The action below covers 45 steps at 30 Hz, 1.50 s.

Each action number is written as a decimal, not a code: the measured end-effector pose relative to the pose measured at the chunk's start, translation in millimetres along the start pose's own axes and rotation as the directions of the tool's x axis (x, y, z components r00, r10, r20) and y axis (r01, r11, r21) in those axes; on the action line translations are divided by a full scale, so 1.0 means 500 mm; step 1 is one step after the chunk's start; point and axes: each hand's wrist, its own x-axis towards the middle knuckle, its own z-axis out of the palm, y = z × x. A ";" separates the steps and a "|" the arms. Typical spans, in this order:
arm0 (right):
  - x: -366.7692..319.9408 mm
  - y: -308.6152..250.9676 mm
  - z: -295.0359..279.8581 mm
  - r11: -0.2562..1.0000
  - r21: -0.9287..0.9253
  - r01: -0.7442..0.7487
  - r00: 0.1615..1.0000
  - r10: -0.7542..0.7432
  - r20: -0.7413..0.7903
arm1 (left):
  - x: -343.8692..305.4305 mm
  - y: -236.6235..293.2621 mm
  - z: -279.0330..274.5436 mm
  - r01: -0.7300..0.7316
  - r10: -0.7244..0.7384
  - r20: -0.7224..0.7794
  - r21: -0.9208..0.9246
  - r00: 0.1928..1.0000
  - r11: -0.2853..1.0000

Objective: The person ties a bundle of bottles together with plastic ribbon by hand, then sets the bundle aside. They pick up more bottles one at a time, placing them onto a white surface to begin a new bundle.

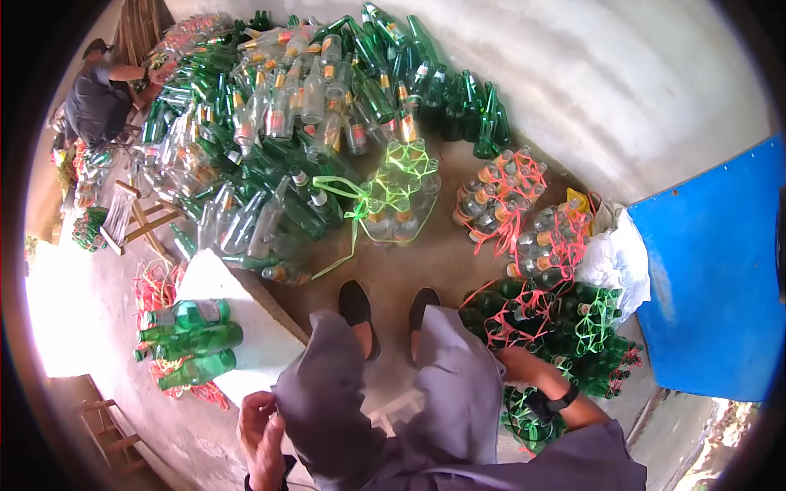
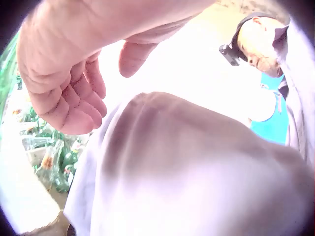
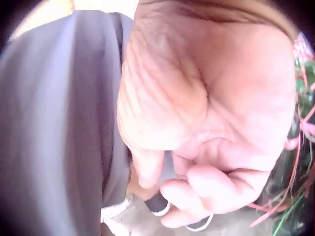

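Observation:
I sit with my knees in grey trousers and my dark shoes on the ground. My left hand hovers by my left knee. In the left wrist view its fingers curl loosely and hold nothing. My right hand rests beside my right knee, close to a bundle of green bottles tied in red and green netting. In the right wrist view its palm faces the camera. The fingers curl loosely next to the trouser cloth, with nothing seen in them.
A big heap of green and clear bottles fills the ground ahead. Netted bundles stand before my feet. A white slab and loose green bottles lie left. A blue panel stands right. Another person crouches far left.

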 end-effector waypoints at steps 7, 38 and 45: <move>0.251 -0.109 -0.373 0.964 -0.259 -0.060 0.952 -0.023 -0.305 | 0.108 0.058 0.041 -0.219 0.116 0.237 0.477 0.965 0.851; 0.432 -0.132 -0.805 0.995 0.084 -0.054 0.975 0.071 -0.210 | 0.332 0.087 0.139 -0.329 0.091 0.408 0.565 0.908 0.757; 0.433 0.027 -1.104 0.990 -0.081 -0.117 0.891 0.069 -0.449 | 0.344 0.089 0.143 -0.345 0.150 0.391 0.494 0.908 0.798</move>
